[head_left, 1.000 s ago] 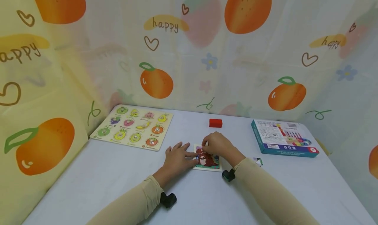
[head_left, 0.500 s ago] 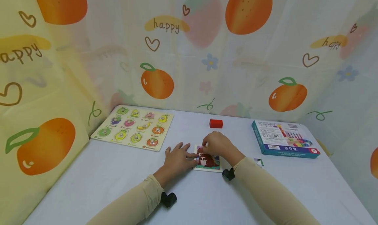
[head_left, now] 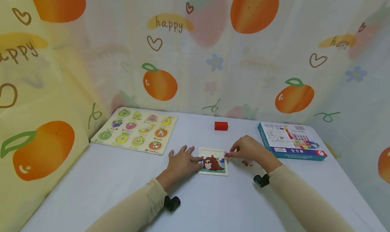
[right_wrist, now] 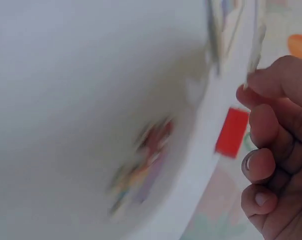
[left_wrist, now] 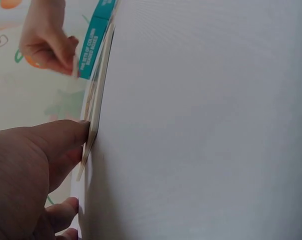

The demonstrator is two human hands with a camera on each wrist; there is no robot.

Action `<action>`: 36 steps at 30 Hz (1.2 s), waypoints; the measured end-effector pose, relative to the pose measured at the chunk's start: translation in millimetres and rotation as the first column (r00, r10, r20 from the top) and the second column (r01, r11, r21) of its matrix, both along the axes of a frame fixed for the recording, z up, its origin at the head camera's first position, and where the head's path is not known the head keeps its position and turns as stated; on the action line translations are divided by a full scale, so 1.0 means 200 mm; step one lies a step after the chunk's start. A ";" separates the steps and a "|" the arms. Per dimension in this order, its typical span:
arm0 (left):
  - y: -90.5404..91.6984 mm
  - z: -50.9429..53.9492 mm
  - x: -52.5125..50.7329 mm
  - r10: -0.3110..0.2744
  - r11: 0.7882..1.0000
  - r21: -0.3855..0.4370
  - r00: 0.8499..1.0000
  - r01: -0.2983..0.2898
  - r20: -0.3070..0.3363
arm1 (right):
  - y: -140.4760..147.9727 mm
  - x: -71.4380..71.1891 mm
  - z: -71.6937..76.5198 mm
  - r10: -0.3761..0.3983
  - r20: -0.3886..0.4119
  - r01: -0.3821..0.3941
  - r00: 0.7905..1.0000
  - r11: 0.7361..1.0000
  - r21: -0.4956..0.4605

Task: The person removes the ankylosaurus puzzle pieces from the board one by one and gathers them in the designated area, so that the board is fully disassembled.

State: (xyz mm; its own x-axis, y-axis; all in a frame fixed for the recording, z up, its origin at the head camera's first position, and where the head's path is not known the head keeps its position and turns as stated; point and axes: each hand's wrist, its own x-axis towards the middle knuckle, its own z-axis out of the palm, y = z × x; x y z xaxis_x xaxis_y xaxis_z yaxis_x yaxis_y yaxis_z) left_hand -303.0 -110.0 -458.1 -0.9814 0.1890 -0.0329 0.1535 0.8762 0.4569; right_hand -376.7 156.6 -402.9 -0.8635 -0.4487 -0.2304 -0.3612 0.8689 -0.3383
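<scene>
A small framed picture puzzle (head_left: 213, 164) with a reddish-brown dinosaur lies on the table; the upper part of its frame shows bare. My left hand (head_left: 181, 165) rests at its left edge, fingers spread, thumb and a finger touching the frame (left_wrist: 97, 107). Just off the frame's right side, my right hand (head_left: 251, 150) pinches a small puzzle piece (head_left: 228, 155) between thumb and index finger. In the right wrist view, the right hand (right_wrist: 278, 145) holds the piece edge-on. Another loose piece (head_left: 247, 162) lies under the right hand, blurred in the right wrist view.
A red block (head_left: 220, 126) sits behind the puzzle. At the back left lies a wooden fruit board (head_left: 134, 130), and at the back right a teal-edged box (head_left: 292, 142). A fruit-printed curtain hangs behind the table.
My right hand has moved right, off the frame, with a piece in its fingers. The upper part of the frame now shows bare. The left hand stays at the left edge.
</scene>
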 end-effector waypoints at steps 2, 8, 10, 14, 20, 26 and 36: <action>0.00 0.00 0.00 0.007 1.000 0.000 1.000 -0.007 0.010 | 0.04 0.00 -0.01 -0.026 0.031 0.027 0.999 1.000 -0.006; 0.00 0.01 -0.01 0.021 1.000 0.002 1.000 -0.021 0.005 | 0.07 0.00 -0.03 -0.024 0.039 0.024 0.999 0.999 -0.024; 0.00 0.01 -0.02 0.023 1.000 0.006 1.000 -0.023 0.006 | 0.06 0.00 -0.04 -0.013 0.035 0.014 0.999 1.000 -0.007; 0.00 0.01 -0.03 0.026 1.000 0.009 1.000 -0.026 0.008 | 0.07 0.00 -0.05 -0.013 0.029 0.013 0.999 1.000 0.017; -0.01 0.01 -0.03 0.026 0.999 0.036 0.999 -0.027 0.021 | 0.10 0.01 -0.06 -0.033 0.052 0.032 0.998 0.999 0.010; 0.01 0.00 -0.02 0.015 0.998 0.055 1.000 -0.016 0.007 | 0.08 0.05 -0.06 -0.017 0.019 0.017 1.000 1.000 -0.005; 0.07 0.06 -0.04 -0.083 0.996 0.018 0.990 0.085 -0.113 | -0.06 0.14 -0.07 0.113 -0.067 -0.114 0.991 0.993 -0.017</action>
